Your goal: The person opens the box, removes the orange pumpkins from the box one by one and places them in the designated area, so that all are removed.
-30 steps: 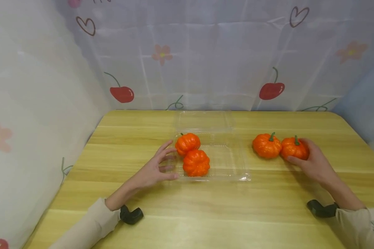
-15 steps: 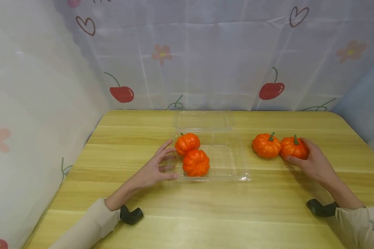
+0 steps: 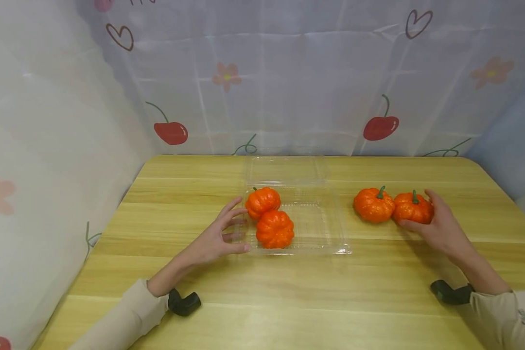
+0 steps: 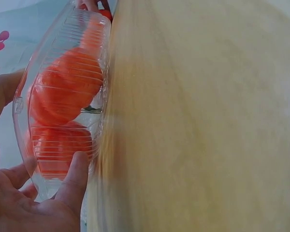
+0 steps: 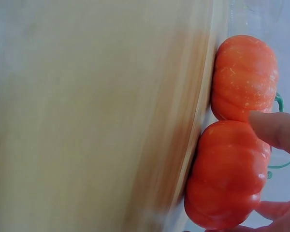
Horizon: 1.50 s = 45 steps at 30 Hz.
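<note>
A clear plastic clamshell box (image 3: 306, 245) lies with its lid (image 3: 284, 169) folded back. Two orange toy pumpkins, a rear one (image 3: 262, 201) and a front one (image 3: 275, 229), sit in its left part. At the box's left side my left hand (image 3: 216, 238) has its fingers spread, the thumb by the front corner; the left wrist view shows a fingertip (image 4: 77, 164) against the ribbed wall. My right hand (image 3: 444, 233) holds the rightmost pumpkin (image 3: 413, 209) on the table, thumb (image 5: 275, 130) in front, lower fingers round its side. Another pumpkin (image 3: 373, 206) touches it on the left.
The wooden table (image 3: 288, 301) has a rounded far edge against a hanging patterned curtain (image 3: 297, 87). A white sheet (image 3: 48, 121) closes off the left side. Black wrist mounts (image 3: 183, 302) sit at both sleeves.
My right index finger has lifted slightly off the rightmost pumpkin. The left hand, the box and the pumpkins look unmoved.
</note>
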### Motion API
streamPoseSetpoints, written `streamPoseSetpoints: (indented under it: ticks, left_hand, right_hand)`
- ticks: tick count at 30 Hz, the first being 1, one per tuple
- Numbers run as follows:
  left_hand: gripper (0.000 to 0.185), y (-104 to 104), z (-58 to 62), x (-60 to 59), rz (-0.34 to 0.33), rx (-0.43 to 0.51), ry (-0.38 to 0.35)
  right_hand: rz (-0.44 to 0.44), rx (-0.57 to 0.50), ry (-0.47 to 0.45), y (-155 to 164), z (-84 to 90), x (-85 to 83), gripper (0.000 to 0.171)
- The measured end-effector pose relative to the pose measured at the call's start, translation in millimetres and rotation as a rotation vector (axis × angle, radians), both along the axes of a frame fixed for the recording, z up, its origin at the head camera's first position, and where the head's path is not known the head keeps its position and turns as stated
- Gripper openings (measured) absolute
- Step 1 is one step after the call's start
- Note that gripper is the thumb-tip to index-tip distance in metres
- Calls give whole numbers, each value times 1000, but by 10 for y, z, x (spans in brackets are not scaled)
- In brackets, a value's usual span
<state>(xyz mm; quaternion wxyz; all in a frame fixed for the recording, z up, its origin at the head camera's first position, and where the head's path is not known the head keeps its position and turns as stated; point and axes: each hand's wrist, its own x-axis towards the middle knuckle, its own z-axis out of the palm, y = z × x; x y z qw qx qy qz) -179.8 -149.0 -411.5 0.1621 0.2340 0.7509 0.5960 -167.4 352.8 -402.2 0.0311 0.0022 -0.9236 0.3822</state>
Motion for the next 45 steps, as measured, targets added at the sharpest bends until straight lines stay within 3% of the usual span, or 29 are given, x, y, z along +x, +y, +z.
streamPoseSetpoints:
  ticks: [10, 22, 37, 45]
  left_hand:
    - [103, -3, -4, 16, -6, 9, -9]
    - [101, -2, 3, 20, 4, -16, -1]
    - [103, -16, -30, -10, -1, -34, 24]
    - [104, -16, -14, -7, 0, -25, 16]
  right_hand:
    - [-41, 8, -26, -36, 201, 139, 97]
    - [19, -11, 144, -523, 444, 338, 86]
    - [246, -87, 248, -1306, 520, 416, 66]
    - [357, -185, 194, -1636, 484, 340, 59]
